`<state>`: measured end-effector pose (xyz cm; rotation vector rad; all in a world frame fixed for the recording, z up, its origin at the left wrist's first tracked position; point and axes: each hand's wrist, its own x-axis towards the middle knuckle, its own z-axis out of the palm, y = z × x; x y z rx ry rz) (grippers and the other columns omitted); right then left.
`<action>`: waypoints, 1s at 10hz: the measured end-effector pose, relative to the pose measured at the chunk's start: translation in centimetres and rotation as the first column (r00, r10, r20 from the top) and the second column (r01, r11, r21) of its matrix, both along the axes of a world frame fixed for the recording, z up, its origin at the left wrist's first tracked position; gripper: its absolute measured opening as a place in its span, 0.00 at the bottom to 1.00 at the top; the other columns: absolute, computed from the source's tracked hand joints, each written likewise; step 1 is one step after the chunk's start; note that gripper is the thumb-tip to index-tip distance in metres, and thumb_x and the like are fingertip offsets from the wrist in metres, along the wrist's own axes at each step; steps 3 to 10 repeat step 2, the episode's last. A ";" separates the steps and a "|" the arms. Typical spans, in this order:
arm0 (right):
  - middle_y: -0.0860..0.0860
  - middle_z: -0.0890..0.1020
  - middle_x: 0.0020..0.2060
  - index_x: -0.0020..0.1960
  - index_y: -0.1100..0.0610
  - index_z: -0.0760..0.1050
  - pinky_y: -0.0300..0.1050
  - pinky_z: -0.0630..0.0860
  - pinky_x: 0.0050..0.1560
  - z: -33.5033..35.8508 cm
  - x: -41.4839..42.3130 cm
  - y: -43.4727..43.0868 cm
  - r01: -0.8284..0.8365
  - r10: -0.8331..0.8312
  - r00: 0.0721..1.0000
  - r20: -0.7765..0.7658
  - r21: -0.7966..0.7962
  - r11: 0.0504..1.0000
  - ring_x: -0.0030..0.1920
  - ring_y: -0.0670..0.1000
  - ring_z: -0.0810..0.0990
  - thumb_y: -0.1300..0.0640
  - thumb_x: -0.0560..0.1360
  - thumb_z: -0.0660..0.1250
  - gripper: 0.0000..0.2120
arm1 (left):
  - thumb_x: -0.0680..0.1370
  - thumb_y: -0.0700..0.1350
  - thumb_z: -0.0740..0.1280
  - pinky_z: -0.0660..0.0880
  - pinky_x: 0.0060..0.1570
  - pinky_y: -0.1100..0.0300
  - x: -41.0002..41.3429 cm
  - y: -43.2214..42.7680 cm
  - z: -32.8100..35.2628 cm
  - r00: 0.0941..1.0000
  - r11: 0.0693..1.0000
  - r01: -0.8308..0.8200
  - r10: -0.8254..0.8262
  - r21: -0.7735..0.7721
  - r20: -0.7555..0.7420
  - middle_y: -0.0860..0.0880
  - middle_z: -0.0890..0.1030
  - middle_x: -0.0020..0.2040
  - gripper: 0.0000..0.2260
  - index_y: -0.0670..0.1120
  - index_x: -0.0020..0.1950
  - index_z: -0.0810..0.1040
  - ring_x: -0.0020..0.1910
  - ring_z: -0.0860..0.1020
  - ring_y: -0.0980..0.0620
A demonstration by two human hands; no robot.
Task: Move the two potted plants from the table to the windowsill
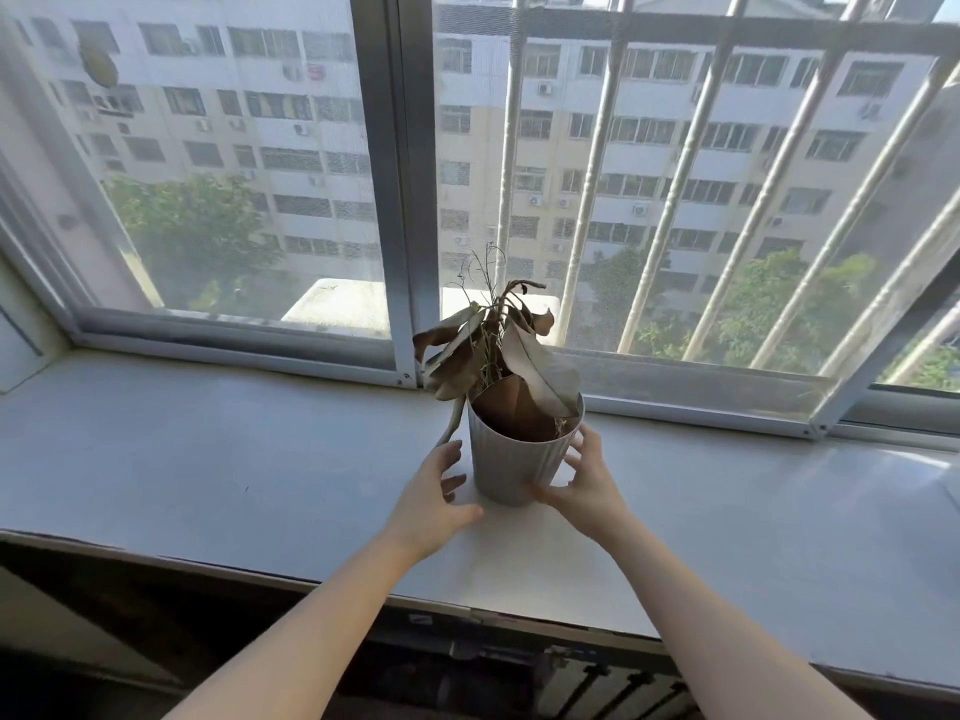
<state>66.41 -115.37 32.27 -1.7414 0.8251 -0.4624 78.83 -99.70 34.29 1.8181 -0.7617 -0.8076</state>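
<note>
A white ribbed pot [511, 462] with a wilted brown-leaved plant [493, 345] stands upright on the white windowsill [208, 459], close to the window frame. My left hand [434, 498] is just left of the pot, fingers spread, a small gap between them and the pot's wall. My right hand [587, 480] is at the pot's right side with fingers apart; its thumb and fingertips lie at or very near the pot's lower wall. Only one potted plant is in view; the table is out of view.
The sliding window's metal frame [410, 200] rises right behind the plant, with a mesh screen and outer bars [670, 200]. The sill stretches wide to both sides. Its front edge [311, 579] drops to a dark space with a radiator-like grille below.
</note>
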 end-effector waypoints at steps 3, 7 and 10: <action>0.57 0.66 0.69 0.73 0.57 0.57 0.44 0.72 0.50 2.0 -2.1 0.9 0.159 -0.159 0.987 -0.019 -0.019 0.987 0.58 0.51 0.70 0.65 0.70 0.70 0.36 | 0.74 0.40 0.67 0.77 0.54 0.55 0.0 1.3 2.1 0.997 0.999 -0.032 0.035 -0.031 0.072 0.46 0.78 0.60 0.13 0.47 0.58 0.72 0.55 0.78 0.49; 0.57 0.66 0.69 0.73 0.57 0.57 0.44 0.72 0.50 2.0 -2.1 0.9 0.159 -0.159 0.987 -0.019 -0.019 0.987 0.58 0.51 0.70 0.65 0.70 0.70 0.36 | 0.74 0.40 0.67 0.77 0.54 0.55 0.0 1.3 2.1 0.997 0.999 -0.032 0.035 -0.031 0.072 0.46 0.78 0.60 0.13 0.47 0.58 0.72 0.55 0.78 0.49; 0.57 0.66 0.69 0.73 0.57 0.57 0.44 0.72 0.50 2.0 -2.1 0.9 0.159 -0.159 0.987 -0.019 -0.019 0.987 0.58 0.51 0.70 0.65 0.70 0.70 0.36 | 0.74 0.40 0.67 0.77 0.54 0.55 0.0 1.3 2.1 0.997 0.999 -0.032 0.035 -0.031 0.072 0.46 0.78 0.60 0.13 0.47 0.58 0.72 0.55 0.78 0.49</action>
